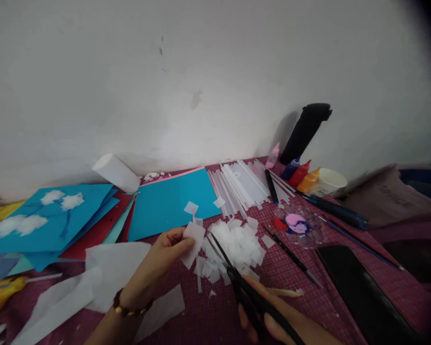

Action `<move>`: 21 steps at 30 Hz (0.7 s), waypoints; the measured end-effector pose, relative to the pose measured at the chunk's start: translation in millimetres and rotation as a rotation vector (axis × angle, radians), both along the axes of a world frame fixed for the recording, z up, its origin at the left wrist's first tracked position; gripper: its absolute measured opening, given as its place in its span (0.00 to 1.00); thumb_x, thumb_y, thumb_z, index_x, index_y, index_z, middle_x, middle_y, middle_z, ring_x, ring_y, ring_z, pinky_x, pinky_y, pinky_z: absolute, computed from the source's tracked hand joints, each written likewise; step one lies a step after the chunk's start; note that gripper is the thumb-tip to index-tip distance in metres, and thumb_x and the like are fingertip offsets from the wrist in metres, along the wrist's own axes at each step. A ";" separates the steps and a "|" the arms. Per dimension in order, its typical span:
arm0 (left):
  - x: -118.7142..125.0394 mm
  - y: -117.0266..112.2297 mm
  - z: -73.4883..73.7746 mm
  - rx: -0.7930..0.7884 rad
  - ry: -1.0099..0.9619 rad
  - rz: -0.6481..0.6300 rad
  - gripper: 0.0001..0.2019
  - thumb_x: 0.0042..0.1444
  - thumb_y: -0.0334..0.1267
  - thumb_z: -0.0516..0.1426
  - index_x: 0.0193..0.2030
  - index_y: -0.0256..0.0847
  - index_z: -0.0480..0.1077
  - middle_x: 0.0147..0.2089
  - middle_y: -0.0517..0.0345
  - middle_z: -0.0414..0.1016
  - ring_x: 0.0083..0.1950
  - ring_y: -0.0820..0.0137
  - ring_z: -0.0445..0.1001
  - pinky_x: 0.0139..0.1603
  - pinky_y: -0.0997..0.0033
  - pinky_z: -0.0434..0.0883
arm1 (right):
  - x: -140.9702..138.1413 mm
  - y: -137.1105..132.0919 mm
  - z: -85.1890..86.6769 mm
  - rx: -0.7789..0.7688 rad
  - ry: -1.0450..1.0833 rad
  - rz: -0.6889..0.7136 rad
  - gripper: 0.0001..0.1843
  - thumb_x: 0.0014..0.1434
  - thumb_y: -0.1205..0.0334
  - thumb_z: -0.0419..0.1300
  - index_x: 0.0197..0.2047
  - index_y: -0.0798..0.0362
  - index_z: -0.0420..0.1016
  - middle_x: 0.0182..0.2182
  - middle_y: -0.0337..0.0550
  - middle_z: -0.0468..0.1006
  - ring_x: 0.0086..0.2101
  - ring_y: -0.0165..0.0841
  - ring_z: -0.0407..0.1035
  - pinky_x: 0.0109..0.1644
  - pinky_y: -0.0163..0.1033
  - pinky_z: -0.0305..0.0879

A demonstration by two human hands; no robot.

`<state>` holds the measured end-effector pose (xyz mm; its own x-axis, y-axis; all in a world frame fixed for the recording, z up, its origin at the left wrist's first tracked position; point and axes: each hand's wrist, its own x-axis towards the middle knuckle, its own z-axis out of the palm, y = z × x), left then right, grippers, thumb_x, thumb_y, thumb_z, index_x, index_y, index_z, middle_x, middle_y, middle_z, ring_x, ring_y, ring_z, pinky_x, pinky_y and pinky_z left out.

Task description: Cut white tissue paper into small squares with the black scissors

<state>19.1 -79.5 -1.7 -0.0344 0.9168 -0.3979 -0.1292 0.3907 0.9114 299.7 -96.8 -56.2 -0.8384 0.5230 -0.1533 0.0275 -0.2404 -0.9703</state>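
Between thumb and fingers, my left hand [167, 251] pinches a small white paper piece [194, 243]. My right hand [278, 306] grips black scissors [234, 275], their blades slightly apart and pointing toward that paper, just right of it. Beyond the blades lies a loose heap of cut white paper squares [239, 239], partly hidden by the scissors. A single square [191, 207] sits at the edge of a blue sheet [172, 201]. Larger white paper sheets [117, 261] spread out under and left of my left wrist.
Blue sheets with white tufts [89, 206] and a yellow glue gun [2, 292] lie left. A white roll [118, 172] and glue sticks [242, 184] are at the back. Rightward are a paint palette [314, 227], paintbrush [292, 256], paint bottles [300, 175] and phone [359, 292].
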 end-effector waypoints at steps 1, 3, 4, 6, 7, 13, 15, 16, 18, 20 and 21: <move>0.7 -0.2 -0.5 0.000 -0.009 -0.006 0.08 0.48 0.40 0.63 0.30 0.37 0.74 0.27 0.59 0.75 0.25 0.73 0.69 0.28 0.75 0.64 | 0.4 -0.5 -0.3 0.011 -0.010 0.014 0.40 0.61 0.35 0.48 0.68 0.49 0.51 0.43 0.49 0.73 0.37 0.37 0.68 0.43 0.43 0.65; 2.4 -1.0 -2.4 -0.018 -0.013 -0.062 0.08 0.48 0.40 0.63 0.29 0.37 0.73 0.26 0.60 0.74 0.25 0.73 0.68 0.28 0.75 0.63 | -0.6 -1.5 -0.4 0.023 -0.018 0.043 0.38 0.61 0.36 0.49 0.68 0.49 0.53 0.41 0.48 0.73 0.35 0.36 0.67 0.40 0.41 0.65; 3.3 -1.6 -3.9 -0.037 -0.007 -0.109 0.08 0.48 0.40 0.62 0.29 0.37 0.73 0.26 0.60 0.73 0.25 0.73 0.68 0.28 0.75 0.62 | -1.9 -1.8 0.2 0.023 -0.019 0.054 0.39 0.61 0.36 0.49 0.67 0.49 0.53 0.39 0.48 0.72 0.34 0.35 0.67 0.38 0.41 0.64; 4.9 -2.8 -7.6 -0.068 0.015 -0.193 0.09 0.49 0.40 0.61 0.27 0.36 0.71 0.25 0.61 0.72 0.24 0.75 0.66 0.27 0.75 0.60 | -5.4 -1.7 3.5 0.006 -0.024 0.050 0.39 0.60 0.36 0.51 0.67 0.48 0.53 0.38 0.45 0.71 0.33 0.34 0.65 0.36 0.39 0.63; 5.5 -3.3 -9.8 -0.076 0.029 -0.224 0.09 0.50 0.40 0.61 0.27 0.36 0.71 0.25 0.61 0.71 0.24 0.75 0.64 0.26 0.75 0.58 | -7.3 -1.4 6.4 -0.004 -0.028 0.043 0.39 0.60 0.37 0.52 0.67 0.48 0.53 0.37 0.44 0.70 0.32 0.34 0.63 0.36 0.39 0.62; 7.1 -3.2 -20.5 -0.063 0.103 -0.274 0.09 0.51 0.40 0.58 0.26 0.37 0.69 0.23 0.65 0.66 0.23 0.77 0.60 0.25 0.76 0.54 | -15.0 1.1 26.7 -0.031 -0.113 0.021 0.37 0.57 0.44 0.59 0.65 0.50 0.57 0.35 0.43 0.68 0.32 0.35 0.60 0.37 0.42 0.61; 8.9 -2.4 -21.2 -0.060 0.109 -0.270 0.09 0.51 0.40 0.59 0.25 0.37 0.69 0.22 0.65 0.66 0.22 0.77 0.59 0.25 0.76 0.54 | -15.6 0.2 28.0 -0.046 -0.131 0.009 0.36 0.57 0.47 0.60 0.65 0.50 0.59 0.35 0.43 0.68 0.32 0.35 0.60 0.37 0.41 0.61; 10.2 -2.1 -21.3 -0.062 0.104 -0.266 0.10 0.50 0.41 0.59 0.25 0.37 0.68 0.22 0.65 0.66 0.22 0.77 0.59 0.24 0.75 0.54 | -15.7 -0.9 26.8 -0.057 -0.129 0.001 0.35 0.57 0.48 0.60 0.64 0.50 0.59 0.35 0.43 0.68 0.32 0.35 0.60 0.36 0.40 0.61; 13.1 -1.8 -21.3 -0.071 0.086 -0.253 0.10 0.50 0.41 0.59 0.25 0.37 0.68 0.22 0.65 0.66 0.22 0.77 0.59 0.24 0.75 0.54 | -15.9 -4.0 21.1 -0.094 -0.118 -0.026 0.35 0.56 0.47 0.61 0.64 0.50 0.60 0.34 0.42 0.68 0.31 0.34 0.60 0.35 0.39 0.60; 15.1 -1.8 -21.6 -0.083 0.070 -0.233 0.11 0.50 0.42 0.60 0.24 0.37 0.67 0.21 0.65 0.65 0.21 0.78 0.58 0.23 0.75 0.53 | -16.1 -7.9 12.6 -0.161 -0.116 -0.069 0.37 0.56 0.45 0.61 0.65 0.49 0.59 0.32 0.40 0.67 0.29 0.31 0.60 0.32 0.36 0.59; 15.3 -1.7 -21.7 -0.089 0.063 -0.225 0.11 0.50 0.42 0.60 0.23 0.38 0.67 0.21 0.65 0.65 0.21 0.78 0.58 0.23 0.75 0.53 | -16.3 -9.7 8.4 -0.198 -0.115 -0.086 0.38 0.55 0.43 0.60 0.65 0.49 0.58 0.31 0.39 0.67 0.26 0.29 0.60 0.29 0.35 0.58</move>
<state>34.4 -81.2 -23.4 0.1396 0.8658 -0.4806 0.0262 0.4819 0.8758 283.3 -106.5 -47.8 -0.7630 0.5424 -0.3516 0.1060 -0.4315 -0.8958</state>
